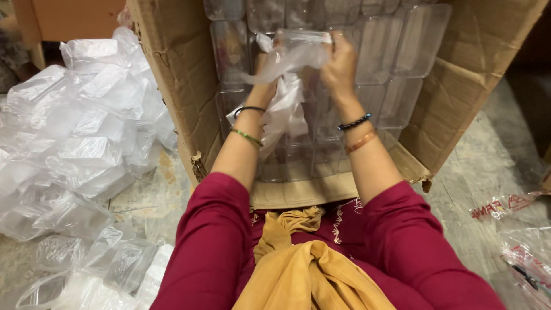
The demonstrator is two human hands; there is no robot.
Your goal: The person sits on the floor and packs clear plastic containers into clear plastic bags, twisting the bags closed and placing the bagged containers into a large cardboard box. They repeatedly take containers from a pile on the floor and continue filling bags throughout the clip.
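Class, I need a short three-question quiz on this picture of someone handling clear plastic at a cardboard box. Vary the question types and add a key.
1. True or false: both hands grip the clear plastic bag above the cardboard box.
2. On which side of the person is the pile of bagged clear containers: A) left, B) right?
3. What fills the box?

Key
1. True: left hand and right hand both hold it.
2. A.
3. Stacked clear plastic containers.
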